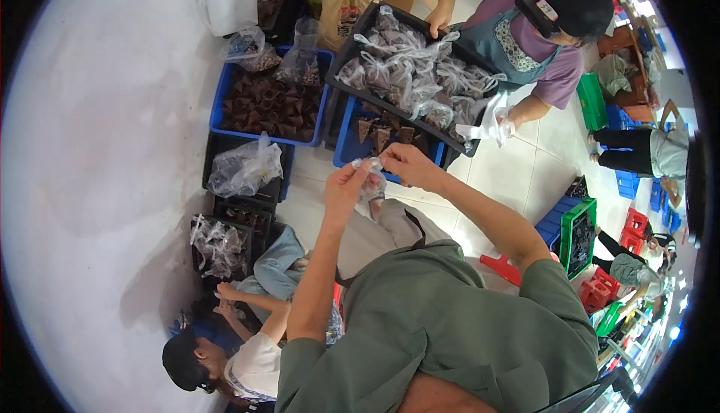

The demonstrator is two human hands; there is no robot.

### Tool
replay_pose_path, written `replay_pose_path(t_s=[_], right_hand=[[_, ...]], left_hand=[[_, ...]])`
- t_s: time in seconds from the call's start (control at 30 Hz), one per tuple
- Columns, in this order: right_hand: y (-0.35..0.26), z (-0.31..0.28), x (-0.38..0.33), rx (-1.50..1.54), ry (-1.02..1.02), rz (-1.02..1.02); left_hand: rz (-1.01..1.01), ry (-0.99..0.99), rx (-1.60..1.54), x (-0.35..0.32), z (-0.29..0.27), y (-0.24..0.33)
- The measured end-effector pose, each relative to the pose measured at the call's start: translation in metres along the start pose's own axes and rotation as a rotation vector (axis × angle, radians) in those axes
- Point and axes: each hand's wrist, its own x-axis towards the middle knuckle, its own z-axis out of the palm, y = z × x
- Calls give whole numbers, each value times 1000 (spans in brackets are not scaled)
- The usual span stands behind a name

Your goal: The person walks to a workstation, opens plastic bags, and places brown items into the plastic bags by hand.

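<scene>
In front of my lap, my left hand (344, 194) pinches one side of a small clear plastic bag (373, 185). My right hand (413, 165) grips the bag's top edge with its fingers together. Something reddish shows through the plastic, too small to tell. Just beyond my hands sits a blue tray (346, 143) with dark brown, pointed pieces (381, 137) in it. Over that tray a black crate (351, 79) is tilted, full of knotted clear bags (420, 68) with brown contents; a co-worker's hand (440, 20) holds its far edge.
At the left, a blue tub (321, 105) of brown pointed pieces stands beside stacked black crates holding a plastic bag (246, 167). One person (517, 23) stands ahead; another (240, 360) sits at my left. A green crate (579, 237) and red stools (598, 291) are at the right.
</scene>
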Motion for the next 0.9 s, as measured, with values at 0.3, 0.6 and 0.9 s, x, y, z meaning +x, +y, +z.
replay_pose_path(t_s=[0.3, 0.6, 0.9], right_hand=[[-8, 6, -11, -177, 9, -270], [-25, 28, 13, 16, 13, -235], [8, 74, 18, 111, -35, -188]], left_hand=[[-104, 38, -398, 15, -12, -11], [172, -155, 542, -3, -26, 7], [741, 273, 964, -19, -44, -13]])
